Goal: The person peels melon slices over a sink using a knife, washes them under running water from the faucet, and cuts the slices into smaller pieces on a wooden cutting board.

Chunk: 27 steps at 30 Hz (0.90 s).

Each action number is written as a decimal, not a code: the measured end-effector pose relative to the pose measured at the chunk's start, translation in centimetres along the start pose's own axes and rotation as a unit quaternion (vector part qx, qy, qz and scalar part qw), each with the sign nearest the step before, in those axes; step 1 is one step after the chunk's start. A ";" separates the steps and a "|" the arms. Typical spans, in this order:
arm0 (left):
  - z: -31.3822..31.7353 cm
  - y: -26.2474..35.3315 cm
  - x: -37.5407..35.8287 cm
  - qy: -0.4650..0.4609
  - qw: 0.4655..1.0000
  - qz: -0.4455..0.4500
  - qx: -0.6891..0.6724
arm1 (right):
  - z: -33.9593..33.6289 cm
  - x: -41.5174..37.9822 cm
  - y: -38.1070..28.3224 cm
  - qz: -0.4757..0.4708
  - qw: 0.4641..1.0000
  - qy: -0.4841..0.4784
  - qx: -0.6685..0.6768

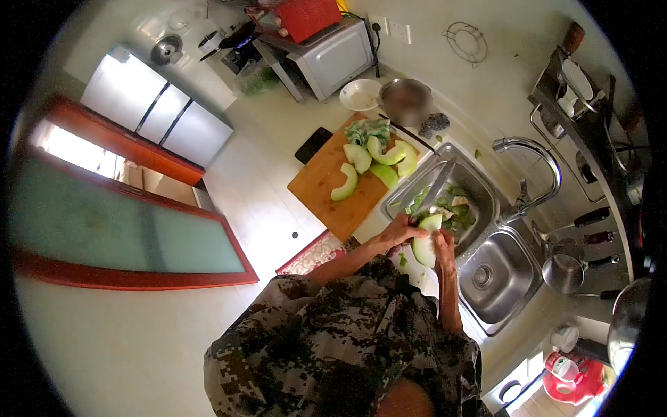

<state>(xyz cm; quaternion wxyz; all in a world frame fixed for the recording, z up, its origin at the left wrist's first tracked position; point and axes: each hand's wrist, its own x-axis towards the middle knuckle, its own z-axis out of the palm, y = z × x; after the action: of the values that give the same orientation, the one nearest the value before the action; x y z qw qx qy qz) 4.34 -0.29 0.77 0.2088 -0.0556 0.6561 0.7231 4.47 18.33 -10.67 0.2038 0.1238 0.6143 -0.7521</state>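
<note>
Pale green melon wedge (425,244) is gripped by both hands at the sink edge: left hand (401,231) closed on its upper end, right hand (443,244) wrapped on its side. Peelings are caught in the steel sink basin (479,186) below. Beyond, cut slices (368,161) are parked on the wooden cutting board (321,186).

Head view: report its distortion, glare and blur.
Head view: fisheye circle with black corners, bending straight edges like the wooden cutting board; glare washes out the bright window at left; the steel pot looks blurred; the pale green melon wedge in both hands is fairly sharp.
</note>
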 end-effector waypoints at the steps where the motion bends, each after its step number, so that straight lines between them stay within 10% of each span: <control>1: 0.2 1.2 -0.3 0.000 1.000 0.009 0.030 | 2.6 -2.6 -4.0 -0.040 0.997 0.063 -0.006; 6: 0.2 -5.4 3.0 0.066 0.994 0.089 0.001 | -1.1 2.7 2.2 -0.034 0.996 -0.062 -0.059; 13: -1.8 -4.8 2.6 0.034 0.993 -0.115 -0.003 | 2.8 -1.1 -2.1 -0.093 0.996 -0.018 -0.001; 16: -0.6 -3.3 3.1 0.067 0.989 0.010 -0.128 | 2.4 -1.0 -4.5 -0.093 0.993 -0.065 -0.003; 27: -2.4 -3.8 3.4 -0.016 1.000 -0.012 0.017 | 2.2 -1.1 -4.2 -0.157 0.982 -0.105 -0.001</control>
<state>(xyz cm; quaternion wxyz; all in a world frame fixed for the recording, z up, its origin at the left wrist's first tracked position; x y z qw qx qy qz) 2.22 -1.61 -4.30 0.2288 -0.0480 0.6640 0.7102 3.69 17.01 -6.05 0.1466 -0.0546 0.6023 -0.7828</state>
